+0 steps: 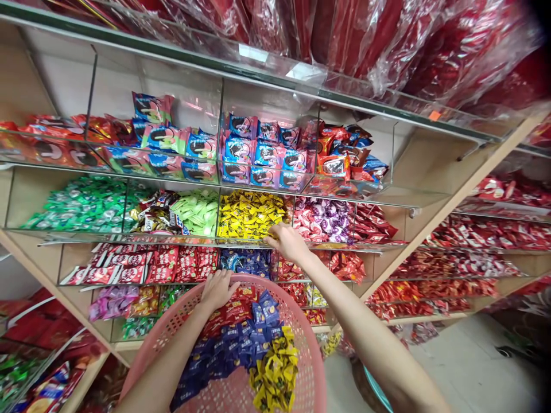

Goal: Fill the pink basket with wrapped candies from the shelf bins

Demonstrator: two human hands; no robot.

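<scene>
Pink basket (316,361) is bearing the outspread left hand (218,289).
Shelved yellow candies (249,215) are lying beside the half-curled right hand (289,242), its hold unclear.

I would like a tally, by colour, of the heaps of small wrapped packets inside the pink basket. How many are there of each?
Red heap: 1
Dark blue heap: 1
Yellow heap: 1
Total: 3 heaps; the single packets overlap too much to count.
</scene>
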